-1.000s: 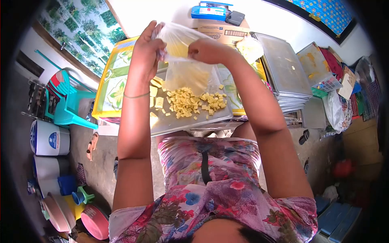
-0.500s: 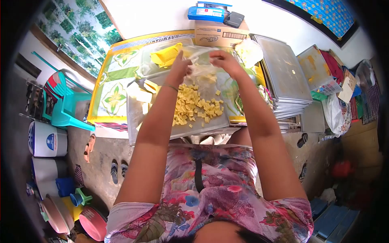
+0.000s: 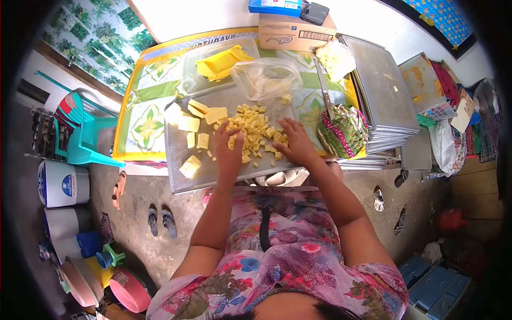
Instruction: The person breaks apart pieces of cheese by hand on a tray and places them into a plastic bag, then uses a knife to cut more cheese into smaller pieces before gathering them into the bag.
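A pile of small yellow cubes (image 3: 249, 125), which look like cheese, lies on a grey metal tray (image 3: 184, 154). My left hand (image 3: 229, 152) is at the pile's left side, fingers apart and touching the cubes. On the right edge of the pile, my right hand (image 3: 296, 143) rests with its fingers spread. Larger yellow blocks (image 3: 189, 124) sit on the tray's left part. Beyond the pile, a clear plastic bag (image 3: 266, 79) lies at the tray's far edge with some pale pieces showing through it. Neither hand grips anything that I can see.
A yellow grater (image 3: 223, 63) lies on a clear lid behind the tray. To the right are a knife (image 3: 323, 88), a bunched patterned cloth (image 3: 343, 132) and stacked metal trays (image 3: 378, 85). A cardboard box (image 3: 296, 33) stands at the back, a teal chair (image 3: 90, 141) at the left.
Both hands have come down and nearer from the plastic bag to the cubes. The bag has been let go and lies at the far edge of the tray.
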The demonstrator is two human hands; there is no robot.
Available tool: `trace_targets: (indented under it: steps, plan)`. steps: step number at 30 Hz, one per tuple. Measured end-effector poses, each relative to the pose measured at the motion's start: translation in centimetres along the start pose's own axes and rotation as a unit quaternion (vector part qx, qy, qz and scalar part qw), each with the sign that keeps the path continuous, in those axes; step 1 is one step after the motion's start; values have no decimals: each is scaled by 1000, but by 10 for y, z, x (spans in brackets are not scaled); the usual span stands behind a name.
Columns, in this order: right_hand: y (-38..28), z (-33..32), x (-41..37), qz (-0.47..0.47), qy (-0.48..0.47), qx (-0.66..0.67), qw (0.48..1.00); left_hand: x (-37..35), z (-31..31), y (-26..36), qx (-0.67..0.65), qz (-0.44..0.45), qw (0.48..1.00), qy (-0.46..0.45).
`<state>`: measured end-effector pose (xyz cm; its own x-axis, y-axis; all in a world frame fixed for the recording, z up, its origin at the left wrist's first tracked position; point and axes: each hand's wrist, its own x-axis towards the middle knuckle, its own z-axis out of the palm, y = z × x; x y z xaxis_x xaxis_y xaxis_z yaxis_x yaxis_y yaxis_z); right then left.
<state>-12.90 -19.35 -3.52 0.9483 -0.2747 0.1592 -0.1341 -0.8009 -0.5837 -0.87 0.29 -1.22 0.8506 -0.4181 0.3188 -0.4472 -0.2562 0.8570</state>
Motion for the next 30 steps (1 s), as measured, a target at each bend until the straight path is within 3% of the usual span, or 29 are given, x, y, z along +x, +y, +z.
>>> trace_targets:
  steps: [3, 6, 9, 13, 17, 23, 26, 30]
  plan:
    - [-15, -2, -1, -23, -6, 122, 992, -38, 3, 6, -7, 12, 1000, -12]
    - [-10, -4, 6, -14, 79, -14, 997, -62, 5, -10, 43, 35, 998, -11]
    - [1, 7, 11, -14, 30, -100, 994, -68, 13, -11, 37, 39, 999, 1]
    - [-22, 10, -4, -43, 27, -55, 997, -67, 17, -11, 68, 54, 996, -5]
    - [-26, 11, -9, -81, -15, 13, 997, -45, 13, 3, 200, 124, 972, -7]
    - [-25, 0, -13, -59, -8, -28, 998, 23, 23, -20, 207, 114, 968, -83]
    - [-18, 8, -18, -61, -5, -43, 997, 34, 23, -17, 277, 121, 931, -204]
    - [-12, 17, -14, -31, 39, 11, 999, 32, 24, -17, 218, 125, 950, -188]
